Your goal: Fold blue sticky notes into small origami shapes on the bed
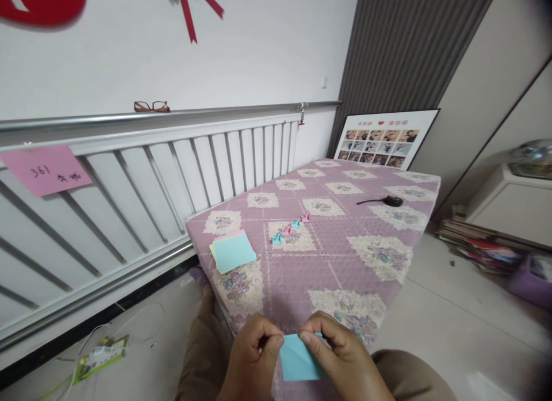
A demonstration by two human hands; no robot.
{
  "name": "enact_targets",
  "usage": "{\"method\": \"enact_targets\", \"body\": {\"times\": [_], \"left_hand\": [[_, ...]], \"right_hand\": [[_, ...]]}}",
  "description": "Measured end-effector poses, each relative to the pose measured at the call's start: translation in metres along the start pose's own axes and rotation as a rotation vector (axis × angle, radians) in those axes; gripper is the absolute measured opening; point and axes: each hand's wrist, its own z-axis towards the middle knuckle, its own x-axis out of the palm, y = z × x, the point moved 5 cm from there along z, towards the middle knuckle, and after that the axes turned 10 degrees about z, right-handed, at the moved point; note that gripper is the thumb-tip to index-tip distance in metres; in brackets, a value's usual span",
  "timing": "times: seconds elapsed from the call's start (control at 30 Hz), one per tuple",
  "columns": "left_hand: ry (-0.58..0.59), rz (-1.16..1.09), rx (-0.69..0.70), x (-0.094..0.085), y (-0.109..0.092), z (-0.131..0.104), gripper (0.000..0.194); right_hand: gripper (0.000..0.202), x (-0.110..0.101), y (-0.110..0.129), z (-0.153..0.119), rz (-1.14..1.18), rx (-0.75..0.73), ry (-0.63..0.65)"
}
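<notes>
A light blue sheet of paper [297,363] is held up between my two hands at the near edge of the table. My left hand [256,352] pinches its upper left corner between thumb and forefinger. At the top edge further right, my right hand [338,352] grips the same sheet, its thumb on the near face. A faint diagonal crease shows on the paper. Beyond my left hand lies a stack of coloured paper squares [235,252], blue on top with pink and yellow edges below. Several small folded paper pieces, pink and blue, such as this blue one [276,239], stand in a row.
A purple flowered cloth covers the table [297,280]. A black tape measure [392,201] lies toward its far right. A white radiator [241,153] runs along the left side, with glasses [152,106] on the pipe above. A power strip [101,358] and cables are on the floor.
</notes>
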Motion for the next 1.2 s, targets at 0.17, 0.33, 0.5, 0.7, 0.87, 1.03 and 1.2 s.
{"method": "enact_targets", "body": {"times": [0.17, 0.33, 0.5, 0.7, 0.87, 1.03, 1.2], "left_hand": [[0.100, -0.006, -0.068, 0.001, 0.004, 0.004, 0.010], [0.151, 0.032, -0.038, 0.003, 0.003, 0.006, 0.009], [0.159, 0.011, -0.063, 0.003, 0.003, 0.004, 0.011], [0.161, 0.001, -0.086, 0.006, 0.008, 0.004, 0.011], [0.089, -0.041, -0.097, 0.008, 0.015, 0.003, 0.013], [-0.076, -0.364, -0.258, 0.013, 0.041, 0.002, 0.032], [-0.172, -0.560, -0.366, 0.029, 0.058, 0.002, 0.049]], "right_hand": [[0.026, 0.004, -0.002, 0.000, -0.019, 0.022, -0.003], [0.023, 0.012, -0.001, -0.001, -0.024, 0.019, 0.018], [0.019, 0.012, -0.004, 0.000, 0.026, 0.064, 0.018], [0.025, 0.006, -0.004, -0.002, 0.079, 0.087, -0.052], [0.028, 0.004, -0.020, -0.004, 0.401, 0.187, -0.113], [0.068, 0.015, -0.056, -0.017, 0.958, 0.303, -0.338], [0.078, 0.063, -0.059, -0.026, 1.088, 0.317, -0.216]]}}
